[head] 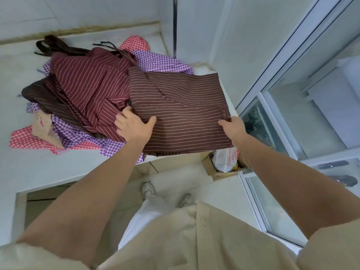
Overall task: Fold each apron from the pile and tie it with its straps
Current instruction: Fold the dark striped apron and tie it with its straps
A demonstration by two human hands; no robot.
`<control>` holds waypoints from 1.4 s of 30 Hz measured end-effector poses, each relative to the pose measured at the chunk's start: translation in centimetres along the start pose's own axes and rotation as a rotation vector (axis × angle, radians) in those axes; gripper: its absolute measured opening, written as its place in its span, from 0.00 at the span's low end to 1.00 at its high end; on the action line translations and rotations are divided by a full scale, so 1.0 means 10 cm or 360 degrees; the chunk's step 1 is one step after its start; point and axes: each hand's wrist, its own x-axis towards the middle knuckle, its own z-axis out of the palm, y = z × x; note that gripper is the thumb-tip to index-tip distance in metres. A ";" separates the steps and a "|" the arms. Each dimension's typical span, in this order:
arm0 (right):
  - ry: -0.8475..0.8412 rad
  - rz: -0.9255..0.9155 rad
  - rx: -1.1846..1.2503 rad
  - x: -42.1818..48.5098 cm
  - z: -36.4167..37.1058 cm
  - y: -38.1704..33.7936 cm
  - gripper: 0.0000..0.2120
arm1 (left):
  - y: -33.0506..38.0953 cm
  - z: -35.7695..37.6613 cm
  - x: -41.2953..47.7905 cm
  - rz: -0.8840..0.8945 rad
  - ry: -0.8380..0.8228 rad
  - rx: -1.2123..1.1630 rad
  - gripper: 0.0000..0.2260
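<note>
Your two hands hold one brown apron with thin pale stripes. It lies folded into a flat rectangle between them on the white counter, and its near edge reaches the counter's lip. Your left hand grips the apron's left edge, with the thumb lying on top and the fingers curled over the edge. Your right hand pinches the right edge, where the cloth bunches into a small gather.

Just left of your left hand, and touching the apron, is the pile. It shows four sorts of cloth: maroon stripe, dark brown stripe, purple check and red check. The layers overlap, so you cannot count the aprons in it. Dark straps trail out of the pile on the side away from your hands. One tan piece of paper with a red mark sits in the pile's near left part. You cannot tell whether the mark is writing.

Below your right hand, down on the floor, one cardboard box holds one white bag. The bag has red print that is too small to read. Your two pale shoes stand below your hands.
</note>
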 end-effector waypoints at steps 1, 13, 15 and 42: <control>0.0003 0.0019 -0.0065 0.00 0.01 0.05 0.08 | -0.05 0.00 0.03 -0.0090 -0.0090 -0.0144 0.35; -0.0081 -0.0035 -0.0188 0.00 0.38 -0.06 0.07 | -0.48 -0.14 0.17 -0.0167 -0.0444 -0.0761 0.23; -0.0127 -0.0068 -0.0176 -0.03 0.51 -0.10 0.09 | -0.56 -0.21 0.15 -0.0127 -0.0302 -0.0719 0.20; -0.0045 -0.0349 -0.0557 0.19 0.22 0.06 0.17 | -0.62 -0.08 -0.06 -0.0282 -0.0338 -0.0628 0.22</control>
